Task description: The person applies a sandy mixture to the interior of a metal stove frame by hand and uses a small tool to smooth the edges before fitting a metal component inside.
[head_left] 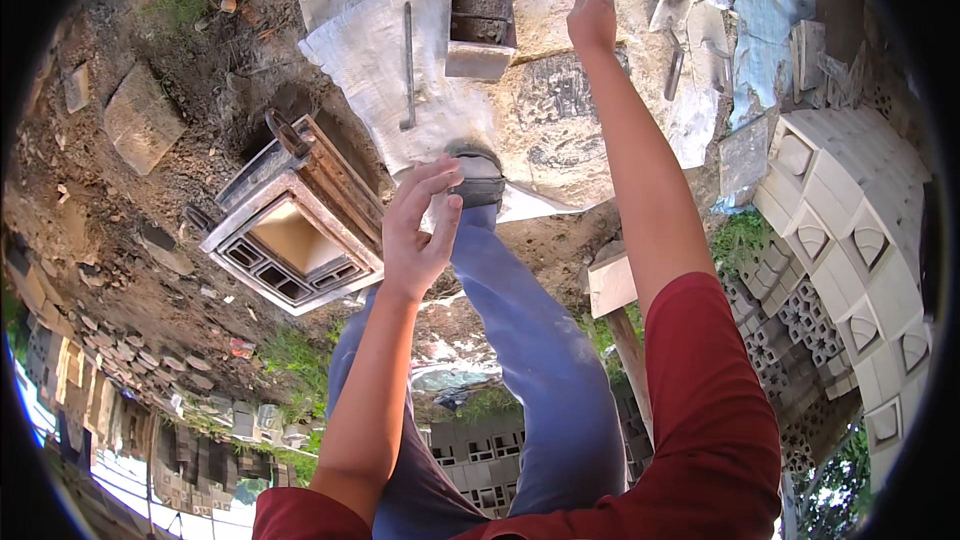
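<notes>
My left hand (418, 230) hangs in front of my leg, near my shoe (476, 180). Its fingers are apart and slightly bent, with nothing in them. My right hand (592, 20) reaches out over sandy powder spread on a pale sheet (440, 105). Its fingers are curled closed, and whatever they may hold is hidden. Left of that hand sits a rectangular mould box (480, 62) with dark, crumbly material inside. Beside the box lies a thin metal bar (408, 65) with a bent end. A trowel-like tool (675, 65) rests to the right.
A heavy metal-edged mould frame with handles (300, 230) stands at the left. Crumpled blue sheeting (765, 35) lies at the far right. Patterned pale blocks (840, 210) are stacked on the right side, and a small pale block (612, 285) sits by my right leg. Rubble covers the left ground.
</notes>
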Demonstrator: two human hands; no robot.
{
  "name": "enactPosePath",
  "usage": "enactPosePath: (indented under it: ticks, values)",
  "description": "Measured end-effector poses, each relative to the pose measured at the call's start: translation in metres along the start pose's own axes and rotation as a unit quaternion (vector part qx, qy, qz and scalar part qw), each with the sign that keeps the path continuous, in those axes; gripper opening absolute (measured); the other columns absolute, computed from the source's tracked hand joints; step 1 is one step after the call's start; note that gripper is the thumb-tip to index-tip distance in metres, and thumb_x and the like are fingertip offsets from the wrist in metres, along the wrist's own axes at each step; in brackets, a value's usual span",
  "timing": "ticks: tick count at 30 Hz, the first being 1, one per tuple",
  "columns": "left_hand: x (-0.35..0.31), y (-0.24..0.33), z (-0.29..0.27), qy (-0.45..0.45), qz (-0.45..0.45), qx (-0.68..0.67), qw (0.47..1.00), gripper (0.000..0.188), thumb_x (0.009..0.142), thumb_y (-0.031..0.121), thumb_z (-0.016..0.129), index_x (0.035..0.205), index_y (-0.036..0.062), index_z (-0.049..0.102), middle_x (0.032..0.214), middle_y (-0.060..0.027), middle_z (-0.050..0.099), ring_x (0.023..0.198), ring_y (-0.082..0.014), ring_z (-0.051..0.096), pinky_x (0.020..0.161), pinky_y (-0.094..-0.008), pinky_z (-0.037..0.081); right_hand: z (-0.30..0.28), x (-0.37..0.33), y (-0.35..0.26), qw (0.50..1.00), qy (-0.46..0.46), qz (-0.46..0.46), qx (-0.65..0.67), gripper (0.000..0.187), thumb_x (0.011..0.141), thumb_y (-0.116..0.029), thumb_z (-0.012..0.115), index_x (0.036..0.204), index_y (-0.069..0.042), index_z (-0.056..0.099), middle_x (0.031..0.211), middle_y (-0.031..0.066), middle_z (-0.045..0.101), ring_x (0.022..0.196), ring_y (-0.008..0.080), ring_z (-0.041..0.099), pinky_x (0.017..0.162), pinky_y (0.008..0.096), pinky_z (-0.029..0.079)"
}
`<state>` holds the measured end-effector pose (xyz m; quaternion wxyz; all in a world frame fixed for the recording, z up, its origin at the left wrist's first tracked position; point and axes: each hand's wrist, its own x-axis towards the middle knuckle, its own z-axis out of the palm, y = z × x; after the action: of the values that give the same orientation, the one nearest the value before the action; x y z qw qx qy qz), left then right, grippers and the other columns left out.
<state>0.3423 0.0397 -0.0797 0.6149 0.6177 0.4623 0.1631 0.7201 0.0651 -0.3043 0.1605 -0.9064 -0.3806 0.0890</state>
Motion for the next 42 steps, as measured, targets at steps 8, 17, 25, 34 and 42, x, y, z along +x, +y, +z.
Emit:
enactPosePath:
  ticks: [8,17,25,34,42]
  values:
    - [0.016,0.004,0.014,0.044,0.031,-0.03,0.998,0.023,0.1,0.014,0.065,0.118,0.0019,0.071,0.128,-0.015,0.071,0.128,-0.0306,0.063,0.119,-0.0467,0.038,-0.007,-0.007,-0.001,0.994,-0.106,0.039,0.001,0.026,0.105,-0.025,0.054,0.113,-0.001,0.062,0.103,0.0313,0.071,0.098,0.0496,0.068,0.087,0.0548,0.054]
    - [0.027,0.012,0.021,0.061,-0.006,-0.072,0.996,0.026,0.103,0.021,0.065,0.119,0.0011,0.071,0.129,-0.0162,0.07,0.126,-0.0295,0.063,0.11,-0.0409,0.045,0.002,0.008,-0.058,0.974,-0.003,-0.225,-0.027,0.023,0.096,-0.033,0.069,0.108,-0.013,0.068,0.11,0.0072,0.066,0.114,0.0299,0.061,0.102,0.0464,0.047]
    - [0.025,0.004,0.022,0.063,0.006,-0.057,0.996,0.025,0.103,0.019,0.066,0.119,0.0009,0.071,0.128,-0.0155,0.07,0.126,-0.0288,0.063,0.11,-0.0402,0.045,0.013,0.002,-0.052,0.965,-0.057,-0.237,-0.093,0.015,0.097,-0.024,0.066,0.103,-0.011,0.069,0.11,0.0059,0.068,0.112,0.03,0.062,0.102,0.046,0.046]
    - [0.021,0.003,0.013,0.077,-0.011,-0.072,0.994,0.023,0.103,0.015,0.064,0.12,0.0009,0.07,0.128,-0.0152,0.07,0.125,-0.0274,0.063,0.109,-0.0387,0.046,0.013,0.025,-0.081,0.979,-0.071,-0.192,0.005,0.034,0.103,-0.037,0.061,0.112,-0.007,0.072,0.119,0.0142,0.072,0.106,0.038,0.065,0.096,0.0489,0.05]
    - [0.018,0.003,0.007,0.089,-0.035,-0.099,0.99,0.023,0.103,0.015,0.064,0.12,0.001,0.07,0.128,-0.0154,0.07,0.125,-0.0272,0.063,0.109,-0.0387,0.046,0.055,0.06,-0.118,0.984,-0.1,-0.124,-0.083,0.036,0.093,-0.022,0.068,0.127,-0.009,0.072,0.126,0.0185,0.071,0.113,0.039,0.067,0.1,0.0474,0.054]
